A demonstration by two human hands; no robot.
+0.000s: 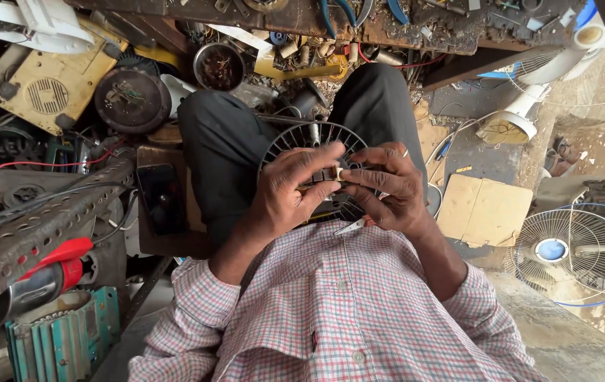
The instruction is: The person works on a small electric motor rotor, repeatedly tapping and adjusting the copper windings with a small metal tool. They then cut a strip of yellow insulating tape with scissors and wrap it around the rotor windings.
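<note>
A round black fan motor housing [301, 139] with radial fins rests on my lap, between my knees in dark trousers. My left hand [290, 189] lies over its middle, fingers curled, pinching a small pale part [338, 172] at the centre. Opposite it, my right hand [387, 187] pinches the same small part from the right. A pair of small pliers [350, 226] with metal jaws pokes out under my right palm, tucked in that hand. Most of the housing's lower half is hidden by both hands.
A cluttered workbench [387, 32] with tools runs along the top. Left: a perforated metal bar [41, 226], a red-tipped tool [48, 272], a teal finned casing [62, 339], a dark phone [161, 198]. Right: cardboard [483, 209], a fan cage [571, 255], a white fan stand [508, 127].
</note>
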